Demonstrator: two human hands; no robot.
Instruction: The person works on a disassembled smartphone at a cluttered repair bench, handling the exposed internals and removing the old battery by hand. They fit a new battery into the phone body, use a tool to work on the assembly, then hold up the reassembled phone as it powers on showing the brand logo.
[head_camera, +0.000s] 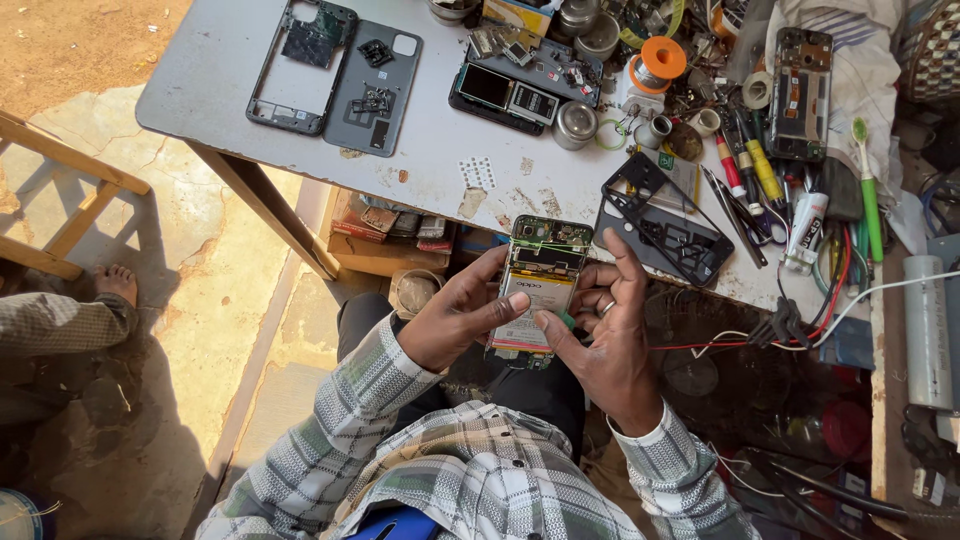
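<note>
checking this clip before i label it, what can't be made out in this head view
- Lower end of the opened phone: covered by the left hand and right hand.
- Small green item at the right hand's fingers: too small to identify.
- Clutter of tools on the table: overlapping, many unclear.
- Table's right and far ends: cut off by the frame edge.
- Person at left: mostly cut off.
</note>
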